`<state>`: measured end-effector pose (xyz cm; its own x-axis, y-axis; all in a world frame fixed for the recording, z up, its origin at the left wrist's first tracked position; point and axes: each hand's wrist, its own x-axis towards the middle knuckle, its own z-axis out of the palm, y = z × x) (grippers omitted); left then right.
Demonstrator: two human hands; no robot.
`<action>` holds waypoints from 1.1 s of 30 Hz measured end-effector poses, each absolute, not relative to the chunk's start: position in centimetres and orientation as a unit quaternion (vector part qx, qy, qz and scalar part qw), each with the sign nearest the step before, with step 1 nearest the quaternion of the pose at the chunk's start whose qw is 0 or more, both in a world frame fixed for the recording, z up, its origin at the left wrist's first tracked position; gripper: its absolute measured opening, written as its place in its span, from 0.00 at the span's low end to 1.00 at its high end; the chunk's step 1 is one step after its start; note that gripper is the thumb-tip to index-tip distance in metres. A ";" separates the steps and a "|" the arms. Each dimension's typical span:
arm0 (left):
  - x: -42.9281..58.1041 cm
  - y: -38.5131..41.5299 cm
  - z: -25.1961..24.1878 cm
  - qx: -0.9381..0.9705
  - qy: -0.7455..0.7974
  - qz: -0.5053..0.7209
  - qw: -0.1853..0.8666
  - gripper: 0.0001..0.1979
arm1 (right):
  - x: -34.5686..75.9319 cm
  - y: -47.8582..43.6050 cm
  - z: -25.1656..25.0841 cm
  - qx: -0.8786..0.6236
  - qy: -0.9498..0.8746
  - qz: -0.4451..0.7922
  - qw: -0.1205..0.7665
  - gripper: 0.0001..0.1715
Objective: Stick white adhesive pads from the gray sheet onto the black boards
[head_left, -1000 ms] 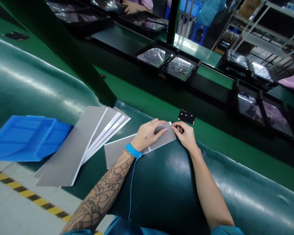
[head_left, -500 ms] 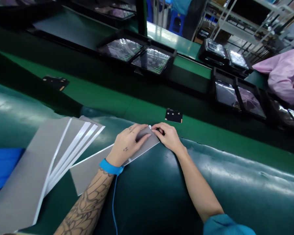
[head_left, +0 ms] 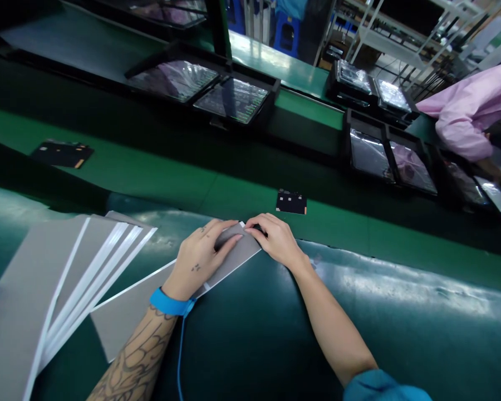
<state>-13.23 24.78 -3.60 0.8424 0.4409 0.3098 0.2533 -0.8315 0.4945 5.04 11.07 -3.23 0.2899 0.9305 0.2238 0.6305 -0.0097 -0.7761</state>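
Observation:
A long grey strip [head_left: 125, 312] with a white edge lies on the dark green mat [head_left: 254, 334]. My left hand [head_left: 202, 256] lies flat on the strip's far end, fingers stretched out, with a blue wrist strap [head_left: 171, 303] and cord on that arm. My right hand [head_left: 275, 239] has its fingers curled and pinched at the strip's far corner. A small black circuit board [head_left: 291, 201] rests on the green belt just beyond my hands.
A fanned stack of grey and white sheets [head_left: 54, 278] lies at the left. Another black board [head_left: 62, 153] sits far left on the belt [head_left: 150, 172]. Black trays with shiny bagged parts [head_left: 234, 97] line the back. A person in a pink coat [head_left: 471, 108] works at the right.
The view has swung right and slightly down; the blue bin has left the picture. Both hands stay on the strip's far end, barely shifted.

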 end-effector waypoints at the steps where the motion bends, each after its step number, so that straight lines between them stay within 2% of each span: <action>1: -13.2 24.8 -3.6 0.933 0.187 0.212 0.223 0.16 | 5.0 11.1 -3.2 -0.689 -0.566 0.181 0.416 0.07; 5: -13.2 24.7 -3.5 0.930 0.194 0.214 0.225 0.16 | 5.0 11.1 -3.3 -0.692 -0.559 0.184 0.419 0.10; 21: -12.9 24.2 -3.2 0.925 0.186 0.218 0.249 0.14 | 5.5 10.9 -3.5 -0.659 -0.584 0.142 0.452 0.09; 33: -12.7 23.9 -2.8 0.947 0.158 0.190 0.204 0.14 | 5.9 10.8 -2.7 -0.680 -0.604 0.169 0.379 0.06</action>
<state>-12.71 23.85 -2.84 0.8778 0.3769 0.2955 0.2221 -0.8670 0.4461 5.94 10.81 -2.69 0.2131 0.9502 0.2273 0.6932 0.0170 -0.7206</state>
